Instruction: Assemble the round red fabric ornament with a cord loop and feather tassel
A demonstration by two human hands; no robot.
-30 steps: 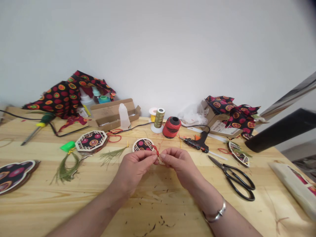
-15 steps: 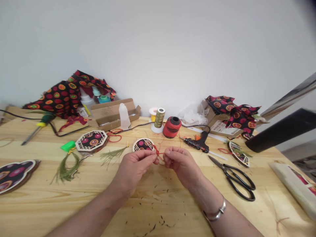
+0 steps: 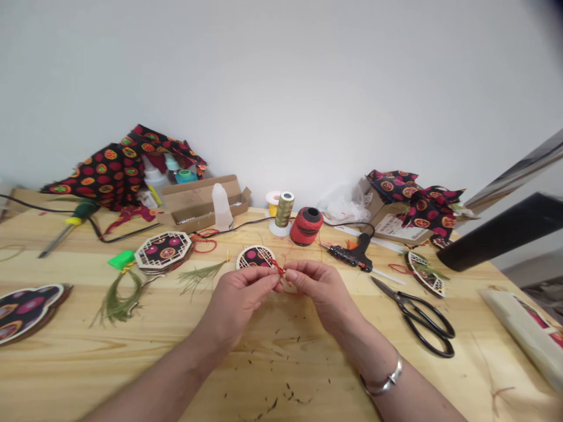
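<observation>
Between my two hands is a length of red cord (image 3: 277, 266), bunched into small loops. My left hand (image 3: 244, 296) pinches it between thumb and forefinger. From the other side my right hand (image 3: 316, 287) pinches the same cord, its fingertips almost meeting those of the left. Just behind the fingers lies a round wooden-framed ornament (image 3: 254, 257) with dark patterned fabric. A green tassel (image 3: 203, 274) with a yellow tie rests left of it. Past my right hand stands a spool of red cord (image 3: 307, 226).
Black-handled scissors (image 3: 417, 316) and a glue gun (image 3: 355, 253) lie at the right. Octagonal ornaments (image 3: 163, 252) and a screwdriver (image 3: 68, 228) are on the left. A cardboard box (image 3: 197, 205), a thread spool (image 3: 285, 210) and a black cylinder (image 3: 501, 234) stand farther back.
My right hand has moved slightly left, closing the gap to my left hand. The cord between them is more tightly bunched. My left hand has stayed in place.
</observation>
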